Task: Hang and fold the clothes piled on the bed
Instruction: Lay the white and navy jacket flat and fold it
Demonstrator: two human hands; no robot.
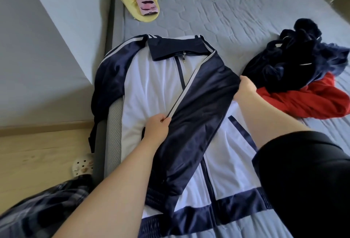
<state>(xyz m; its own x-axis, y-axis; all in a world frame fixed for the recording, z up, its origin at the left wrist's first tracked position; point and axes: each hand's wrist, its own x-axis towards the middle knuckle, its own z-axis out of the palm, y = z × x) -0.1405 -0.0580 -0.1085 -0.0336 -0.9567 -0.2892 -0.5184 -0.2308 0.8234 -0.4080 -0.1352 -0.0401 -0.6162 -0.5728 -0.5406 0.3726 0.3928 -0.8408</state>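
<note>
A white-and-navy zip track jacket (pixel 151 86) lies flat on the grey quilted bed (pixel 227 10), its navy sleeve (pixel 200 109) crossing its front. The left hand (pixel 156 130) pinches the sleeve's striped edge mid-jacket; the right hand (pixel 246 89) grips the sleeve's opposite edge.

You find no readable text, label, brand or number here, the jacket (pixel 151 86) carries only plain stripes, the phone case (pixel 146 4) shows a pink printed picture, its small marks too blurred for you to read
</note>
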